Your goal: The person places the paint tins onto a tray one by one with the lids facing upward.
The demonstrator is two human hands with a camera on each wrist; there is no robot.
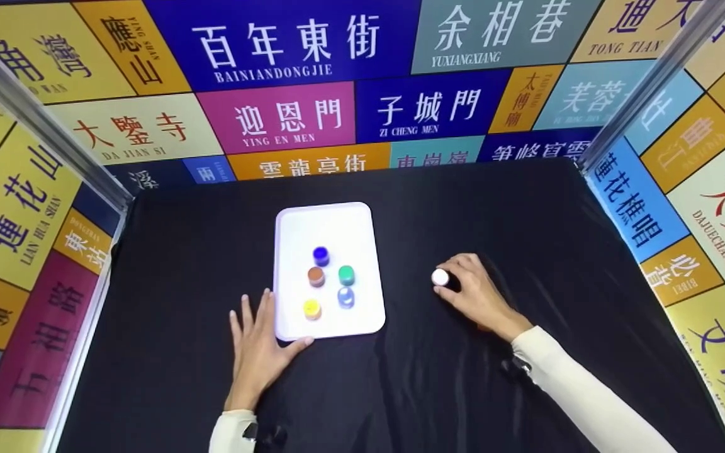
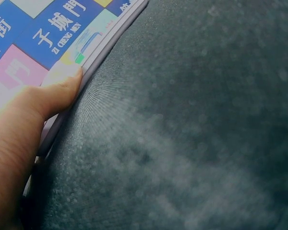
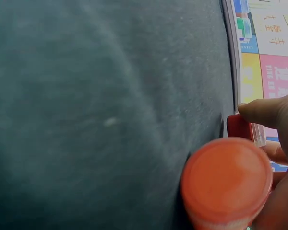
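Small jar with a white end sits in the right hand, out on the black cloth of the bench, to the right of the white tray and well apart from it. Fingers are curled round the jar, so it's grasped, not released. Long axis appears tipped: the white end faces up and left toward the tray, body hidden under the fingers.

Right wrist view adds what the head view lacks: a round orange-red cap face fills the lower right, fingertips curled over beside it, with a red piece against a clear bit just behind. Can't tell whether the orange face and the white end belong to one jar.

Left hand is flat on the cloth, fingers straight, holding nothing. Its thumb tip touches the near left corner of the tray, confirmed by the left wrist view.

On the tray, five small jars standing upright: blue, brown, green, yellow, pale blue-clear. Left hand is nearer the tray; the right has the loose jar.
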